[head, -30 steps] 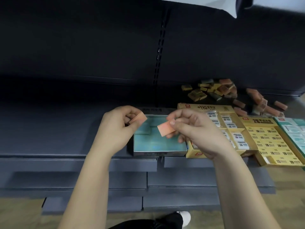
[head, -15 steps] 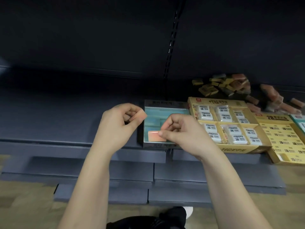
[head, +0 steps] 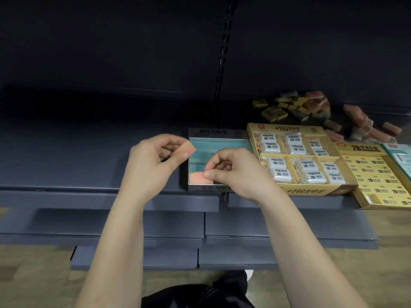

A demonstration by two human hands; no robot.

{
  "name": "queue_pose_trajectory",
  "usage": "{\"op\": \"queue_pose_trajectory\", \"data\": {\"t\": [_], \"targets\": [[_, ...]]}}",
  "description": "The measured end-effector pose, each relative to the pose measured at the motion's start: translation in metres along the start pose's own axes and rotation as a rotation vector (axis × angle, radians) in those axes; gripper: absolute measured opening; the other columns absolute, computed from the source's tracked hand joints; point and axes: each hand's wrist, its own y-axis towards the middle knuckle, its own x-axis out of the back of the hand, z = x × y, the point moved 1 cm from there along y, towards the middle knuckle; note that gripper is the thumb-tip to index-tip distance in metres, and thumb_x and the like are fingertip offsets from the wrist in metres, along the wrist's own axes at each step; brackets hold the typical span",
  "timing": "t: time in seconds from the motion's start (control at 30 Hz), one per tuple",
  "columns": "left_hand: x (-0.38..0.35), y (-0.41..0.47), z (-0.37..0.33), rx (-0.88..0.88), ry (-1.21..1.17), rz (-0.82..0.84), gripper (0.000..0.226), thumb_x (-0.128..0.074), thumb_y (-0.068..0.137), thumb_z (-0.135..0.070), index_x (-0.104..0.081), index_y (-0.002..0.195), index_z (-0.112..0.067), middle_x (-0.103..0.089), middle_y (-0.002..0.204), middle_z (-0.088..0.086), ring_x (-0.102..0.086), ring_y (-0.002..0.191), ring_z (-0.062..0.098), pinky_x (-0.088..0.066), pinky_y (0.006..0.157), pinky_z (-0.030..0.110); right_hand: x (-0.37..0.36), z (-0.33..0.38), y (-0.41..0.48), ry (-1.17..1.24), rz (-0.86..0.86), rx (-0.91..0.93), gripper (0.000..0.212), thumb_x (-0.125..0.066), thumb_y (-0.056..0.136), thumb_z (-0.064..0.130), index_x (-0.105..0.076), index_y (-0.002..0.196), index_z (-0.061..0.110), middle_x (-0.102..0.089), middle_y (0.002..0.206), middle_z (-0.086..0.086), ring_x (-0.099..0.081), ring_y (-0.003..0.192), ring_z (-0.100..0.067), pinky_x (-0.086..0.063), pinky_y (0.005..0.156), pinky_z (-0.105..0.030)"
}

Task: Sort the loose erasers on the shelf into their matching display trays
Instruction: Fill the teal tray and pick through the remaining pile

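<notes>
Over the front part of the dark shelf (head: 89, 156), the left hand (head: 153, 161) holds an orange eraser (head: 184, 150) between thumb and curled fingers, raised just beside the left wall of the silver tray (head: 213, 132) and not yet in it. In that tray's front left corner the right hand (head: 235, 172) pinches a second orange eraser (head: 198, 177) by its right end; it lies flat, at or very near the floor, and is the only eraser visible there, the rest of the teal lining showing bare. Touching the silver tray's right wall, the yellow tray (head: 287, 128) looks nearly full of white wrapped erasers. Beyond it, a second yellow tray (head: 360, 147) holds rows of yellow-sleeved ones, and a teal tray (head: 398, 147) is cut off at the right edge. Along the back of the shelf, behind these trays, a loose pile (head: 295, 105) of yellow, grey and orange erasers waits unsorted, with more orange ones (head: 364, 123) scattered toward the back right. By this showing the orange sort has barely begun: one piece being seated, one in hand, many left in the pile.
</notes>
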Motion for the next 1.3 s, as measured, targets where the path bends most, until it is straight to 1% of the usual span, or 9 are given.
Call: {"op": "queue_pose_trajectory", "data": {"t": [0.17, 0.37, 0.5, 0.63, 0.73, 0.8, 0.9, 1.13, 1.3], "targets": [[0.001, -0.001, 0.005, 0.053, -0.123, 0.004, 0.018, -0.076, 0.084, -0.017, -0.073, 0.096, -0.030, -0.074, 0.085, -0.014, -0.068, 0.078, 0.002, -0.049, 0.071, 0.012, -0.003, 0.000, -0.001, -0.101, -0.015, 0.038, 0.006, -0.073, 0.086, 0.020, -0.074, 0.082, 0.023, -0.060, 0.066, 0.015, -0.049, 0.054, 0.008, -0.036, 0.055, -0.005], [0.004, -0.003, 0.004, 0.052, -0.228, 0.020, 0.019, -0.070, 0.089, -0.014, -0.073, 0.098, -0.030, -0.072, 0.077, -0.015, -0.064, 0.071, -0.001, -0.049, 0.069, 0.015, -0.004, 0.001, -0.006, -0.244, 0.043, 0.063, 0.020, -0.060, 0.095, 0.018, -0.076, 0.102, 0.028, -0.056, 0.077, 0.024, -0.049, 0.067, 0.012, -0.033, 0.059, -0.003], [0.005, -0.003, 0.004, 0.023, -0.224, 0.052, 0.042, -0.060, 0.094, -0.005, -0.062, 0.122, -0.036, -0.066, 0.084, -0.014, -0.069, 0.078, 0.011, -0.053, 0.080, 0.030, -0.002, 0.003, -0.009, -0.220, 0.033, 0.065, 0.023, -0.060, 0.095, 0.018, -0.071, 0.113, 0.027, -0.053, 0.077, 0.019, -0.050, 0.064, 0.007, -0.035, 0.062, -0.005], [0.003, -0.003, -0.004, 0.022, -0.277, 0.050, 0.040, -0.048, 0.095, 0.000, -0.068, 0.110, -0.030, -0.064, 0.103, 0.002, -0.073, 0.088, 0.019, -0.058, 0.079, 0.031, 0.007, 0.001, -0.012, -0.100, -0.061, 0.070, 0.023, -0.059, 0.095, 0.017, -0.068, 0.113, 0.028, -0.061, 0.084, 0.013, -0.055, 0.064, 0.004, -0.046, 0.071, -0.018], [0.000, -0.004, -0.005, 0.019, -0.295, 0.079, 0.019, -0.055, 0.096, -0.011, -0.067, 0.099, -0.025, -0.070, 0.088, 0.000, -0.073, 0.086, 0.021, -0.058, 0.083, 0.040, 0.017, 0.001, -0.015, -0.027, -0.098, 0.069, 0.020, -0.060, 0.094, 0.017, -0.067, 0.110, 0.027, -0.067, 0.088, -0.004, -0.065, 0.072, -0.016, -0.056, 0.082, -0.038], [-0.002, -0.003, -0.003, -0.014, -0.258, 0.097, 0.005, -0.066, 0.089, -0.023, -0.066, 0.092, -0.028, -0.069, 0.082, -0.001, -0.069, 0.081, 0.023, -0.056, 0.084, 0.042, 0.023, 0.002, -0.017, 0.051, -0.113, 0.068, 0.018, -0.061, 0.093, 0.014, -0.067, 0.106, 0.025, -0.066, 0.085, -0.005, -0.069, 0.076, -0.022, -0.058, 0.081, -0.042], [-0.007, -0.004, -0.001, -0.055, -0.164, 0.100, 0.010, -0.075, 0.084, -0.025, -0.065, 0.083, -0.027, -0.064, 0.075, -0.009, -0.062, 0.075, 0.013, -0.051, 0.074, 0.028, 0.030, 0.001, -0.017, 0.092, -0.141, 0.066, 0.017, -0.062, 0.093, 0.013, -0.067, 0.102, 0.025, -0.065, 0.082, -0.001, -0.070, 0.072, -0.017, -0.059, 0.072, -0.034], [-0.013, -0.004, -0.001, -0.152, 0.184, 0.103, 0.006, -0.075, 0.083, -0.028, -0.074, 0.089, -0.029, -0.067, 0.080, -0.015, -0.054, 0.096, 0.004, -0.040, 0.082, 0.020, 0.040, -0.003, -0.018, 0.125, -0.192, 0.038, 0.015, -0.060, 0.093, 0.011, -0.068, 0.102, 0.020, -0.066, 0.083, -0.006, -0.068, 0.068, -0.012, -0.055, 0.063, -0.023], [-0.014, 0.002, 0.001, -0.163, 0.266, 0.077, 0.006, -0.073, 0.084, -0.025, -0.075, 0.080, -0.028, -0.059, 0.085, -0.013, -0.054, 0.096, 0.013, -0.042, 0.088, 0.035, 0.039, -0.004, -0.017, 0.139, -0.186, 0.038, 0.015, -0.060, 0.094, 0.010, -0.067, 0.100, 0.022, -0.065, 0.082, -0.005, -0.067, 0.066, -0.010, -0.055, 0.063, -0.022]]}}
